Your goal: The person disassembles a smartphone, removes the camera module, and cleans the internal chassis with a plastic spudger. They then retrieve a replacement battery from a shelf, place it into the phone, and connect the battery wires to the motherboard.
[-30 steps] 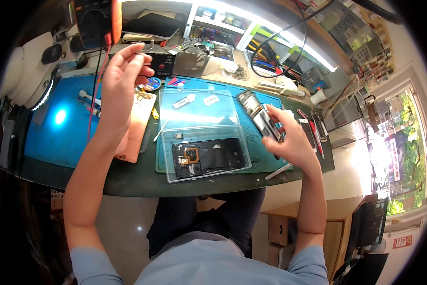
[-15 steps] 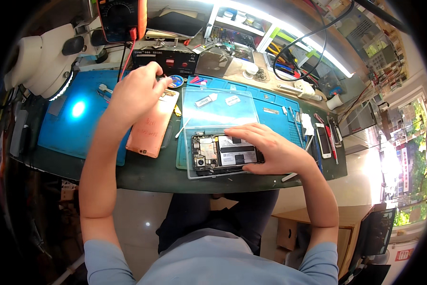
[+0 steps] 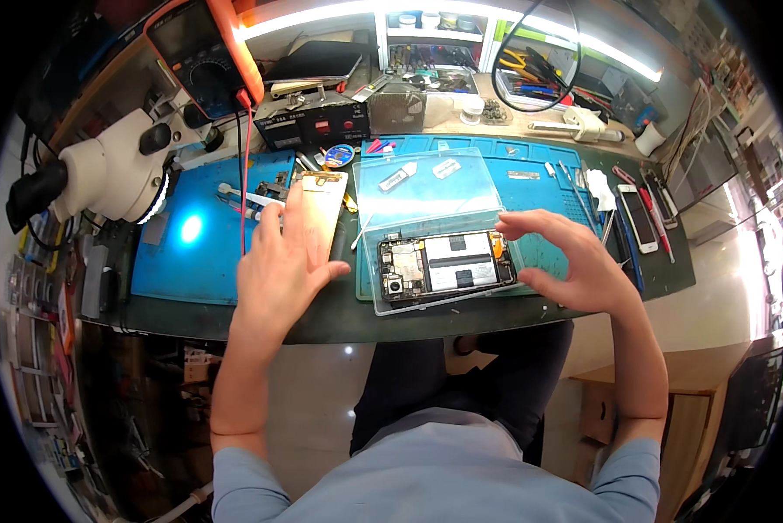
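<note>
The opened phone [image 3: 444,265] lies face down on a clear plastic tray [image 3: 426,187] at the near edge of the green bench [image 3: 339,318], its boards and battery showing. In the head view, the right hand [image 3: 574,266] is just beside the phone's right end, thumb and fingers spread apart in a curve and gripping nothing. The left hand [image 3: 282,261] is open with fingers loose, over the gold back cover [image 3: 322,209] that rests between the tray and the blue mat [image 3: 204,231]; whether the palm touches the cover cannot be told. A microscope [image 3: 104,174] stands over the mat and an orange multimeter [image 3: 204,48] leans at the back. Spare phones [image 3: 644,213] lie well apart at the right. Judging from this, handling the phone well means taking it by its long edges, keeping fingertips off the bare boards, and keeping it flat on the tray so loose parts stay put.
</note>
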Demonstrator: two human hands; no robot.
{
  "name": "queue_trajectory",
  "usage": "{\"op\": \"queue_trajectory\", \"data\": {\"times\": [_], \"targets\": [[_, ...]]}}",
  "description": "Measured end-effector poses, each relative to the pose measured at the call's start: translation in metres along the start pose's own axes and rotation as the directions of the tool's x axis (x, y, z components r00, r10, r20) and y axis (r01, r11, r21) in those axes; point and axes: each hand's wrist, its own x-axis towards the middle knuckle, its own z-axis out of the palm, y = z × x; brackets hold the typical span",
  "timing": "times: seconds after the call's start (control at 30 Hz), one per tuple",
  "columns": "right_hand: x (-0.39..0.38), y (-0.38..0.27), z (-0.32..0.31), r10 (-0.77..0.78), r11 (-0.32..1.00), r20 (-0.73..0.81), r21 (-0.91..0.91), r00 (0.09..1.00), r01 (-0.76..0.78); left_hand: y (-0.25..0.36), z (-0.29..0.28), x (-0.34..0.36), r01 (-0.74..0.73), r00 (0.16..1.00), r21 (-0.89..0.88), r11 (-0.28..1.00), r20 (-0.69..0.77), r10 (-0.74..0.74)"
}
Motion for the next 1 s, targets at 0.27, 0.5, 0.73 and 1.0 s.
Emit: {"op": "queue_trajectory", "data": {"times": [0.27,0.5,0.73,1.0], "targets": [[-0.014,0.002,0.008,-0.101,0.993,-0.116,-0.069,0.988,0.093,-0.009,-0.011,-0.012,0.018,1.0,-0.062,0.998,0.021,-0.017],[-0.038,0.013,0.013,-0.032,0.998,-0.223,-0.067,0.974,0.017,0.021,-0.037,-0.023,-0.126,0.987,0.015,0.992,-0.102,0.127],[-0.051,0.022,0.01,0.09,0.996,-0.369,0.027,0.925,-0.086,0.05,-0.028,-0.006,-0.238,0.877,-0.508,0.828,0.254,0.408],[-0.069,0.023,0.001,0.205,0.977,-0.418,0.138,0.885,-0.161,0.066,0.001,0.022,-0.297,0.789,-0.528,0.796,0.334,0.516]]}}
